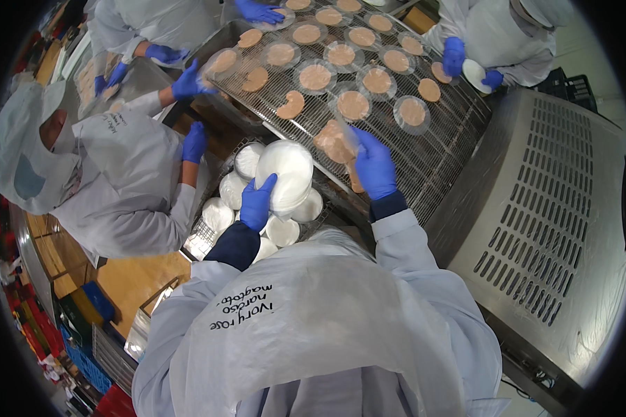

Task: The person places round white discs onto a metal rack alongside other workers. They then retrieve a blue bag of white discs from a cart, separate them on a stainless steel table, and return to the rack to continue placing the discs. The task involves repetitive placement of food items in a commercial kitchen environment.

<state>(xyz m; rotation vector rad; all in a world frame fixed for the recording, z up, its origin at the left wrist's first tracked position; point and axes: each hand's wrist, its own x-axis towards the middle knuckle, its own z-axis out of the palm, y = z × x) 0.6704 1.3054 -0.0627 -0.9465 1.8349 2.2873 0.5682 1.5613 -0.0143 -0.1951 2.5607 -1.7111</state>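
My left hand (257, 203) grips a thick stack of white round sheets (286, 172), thumb on top. It is above a wire basket (200, 240) holding more white round stacks (218, 215). My right hand (374, 165) is closed, pinching a thin clear film round (348, 133) that is blurred and tilted. Just under and beside it, broken or overlapping pinkish-tan patties (332, 144) lie on a wire mesh conveyor (424, 156). Farther up the belt are several flat patties, many on clear rounds such as this patty (352, 105). One patty (291, 105) has a piece out of its edge.
At left a co-worker (132, 174) reaches a gloved hand (191, 81) to the belt's edge. Other co-workers stand at the far left and far right; the right one holds a white round stack (474, 75). A slotted metal cover (535, 215) flanks the belt at right.
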